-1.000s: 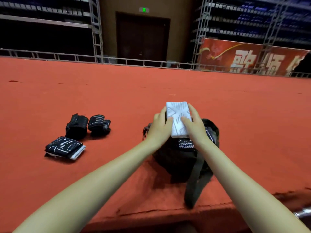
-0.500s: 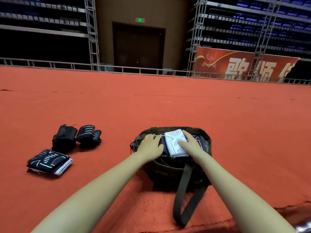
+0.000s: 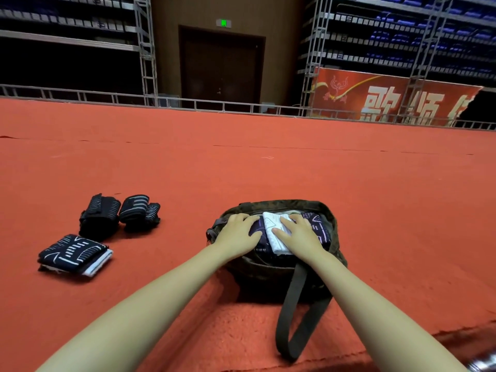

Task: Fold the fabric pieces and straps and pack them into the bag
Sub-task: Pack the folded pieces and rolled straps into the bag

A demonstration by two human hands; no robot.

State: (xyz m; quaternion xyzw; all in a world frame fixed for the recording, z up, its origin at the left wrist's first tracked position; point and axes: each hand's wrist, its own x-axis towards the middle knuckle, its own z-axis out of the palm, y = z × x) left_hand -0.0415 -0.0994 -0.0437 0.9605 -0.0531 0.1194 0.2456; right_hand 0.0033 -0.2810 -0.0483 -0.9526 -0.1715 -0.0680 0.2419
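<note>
The dark bag (image 3: 284, 267) sits open near the front edge of the red carpet (image 3: 268, 170). The right hand (image 3: 300, 234) presses flat, fingers straight, on a white folded cloth (image 3: 273, 226) inside. The left hand (image 3: 236, 232) lies flat on dark cloth (image 3: 257, 229) beside it. Three folded pieces (image 3: 75, 255) wait well apart, left. Wide carpet lies beyond.

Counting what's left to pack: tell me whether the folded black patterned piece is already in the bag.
No: the folded black patterned piece lies on the red carpet, left of the bag.
</note>
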